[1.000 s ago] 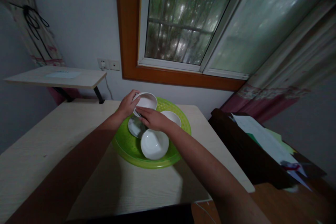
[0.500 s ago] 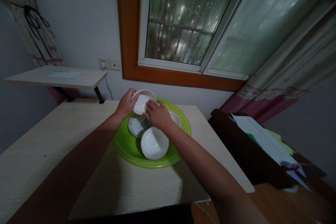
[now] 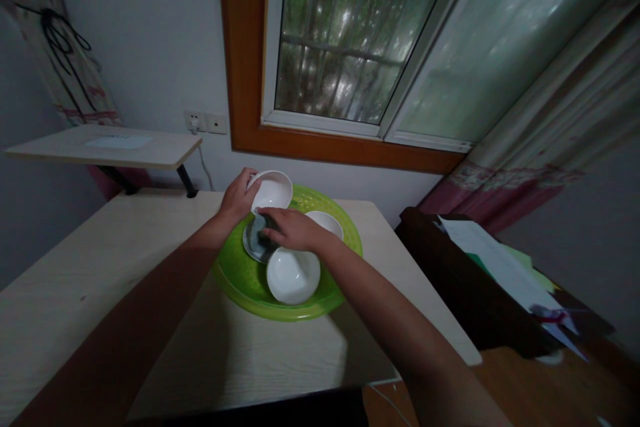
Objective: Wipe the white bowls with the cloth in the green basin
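Observation:
My left hand (image 3: 238, 199) grips the left rim of a white bowl (image 3: 275, 189), tilted with its inside facing me. Just below that bowl my right hand (image 3: 293, 227) is closed on a grey-blue cloth (image 3: 257, 231), which hangs from the fingertips against the bowl's lower edge. Both hands are over a round green plastic basin (image 3: 285, 313). In the basin, a white bowl (image 3: 293, 276) sits at the front and another white bowl (image 3: 328, 221) lies partly behind my right wrist. A white dish (image 3: 249, 248) at the left is largely covered by the cloth and its shadow.
The basin stands on a pale wooden table (image 3: 190, 333). A small raised shelf (image 3: 115, 147) with a paper sheet is at the back left. Beyond the table are the wall and a window (image 3: 350, 47). Papers (image 3: 493, 267) lie on a dark piece of furniture at the right.
My right hand has moved from inside the held bowl down and left to its lower outer edge, bringing the cloth into fuller view. My left hand still holds the bowl in nearly the same place.

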Tool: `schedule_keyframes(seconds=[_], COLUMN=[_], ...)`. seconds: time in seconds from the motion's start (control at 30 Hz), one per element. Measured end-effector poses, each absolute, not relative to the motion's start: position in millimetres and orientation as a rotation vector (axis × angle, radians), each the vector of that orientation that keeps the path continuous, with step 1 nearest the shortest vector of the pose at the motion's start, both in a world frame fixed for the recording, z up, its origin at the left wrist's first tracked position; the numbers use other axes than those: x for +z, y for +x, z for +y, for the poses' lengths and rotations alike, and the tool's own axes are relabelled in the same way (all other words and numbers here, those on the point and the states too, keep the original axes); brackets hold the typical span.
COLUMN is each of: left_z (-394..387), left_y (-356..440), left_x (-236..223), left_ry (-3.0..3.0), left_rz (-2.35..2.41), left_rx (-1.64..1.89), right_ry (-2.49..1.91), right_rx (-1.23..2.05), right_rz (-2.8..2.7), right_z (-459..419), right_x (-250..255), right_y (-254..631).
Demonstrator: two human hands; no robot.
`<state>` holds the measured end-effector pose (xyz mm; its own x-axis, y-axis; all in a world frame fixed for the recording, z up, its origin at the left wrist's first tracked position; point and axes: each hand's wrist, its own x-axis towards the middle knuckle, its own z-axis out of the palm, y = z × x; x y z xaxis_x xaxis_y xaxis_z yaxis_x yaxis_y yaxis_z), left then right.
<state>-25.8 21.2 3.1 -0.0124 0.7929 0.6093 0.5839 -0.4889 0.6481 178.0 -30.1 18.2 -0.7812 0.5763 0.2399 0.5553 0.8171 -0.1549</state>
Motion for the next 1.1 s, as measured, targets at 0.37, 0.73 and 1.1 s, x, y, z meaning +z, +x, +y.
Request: schedule_keyframes(seconds=[0.37, 0.73, 1.1], left_z=[22.9, 20.6, 22.0], left_y=[-24.6, -24.0, -25.7], left_x=[2.0, 3.1, 0.7], left_ry=[2.084, 2.077, 2.074], left_rz=[1.456, 1.479, 1.456], left_rx=[1.471, 1.429, 1.455], right_ry=[-1.159, -1.132, -1.126], right_rx=[-0.334, 0.058, 0.243], right_rz=[-2.580, -2.716, -2.686], right_z=[-20.8, -27.4, -18.9], right_x=[13.7, 11.3, 13.1], right_y=[183.8, 178.8, 183.1])
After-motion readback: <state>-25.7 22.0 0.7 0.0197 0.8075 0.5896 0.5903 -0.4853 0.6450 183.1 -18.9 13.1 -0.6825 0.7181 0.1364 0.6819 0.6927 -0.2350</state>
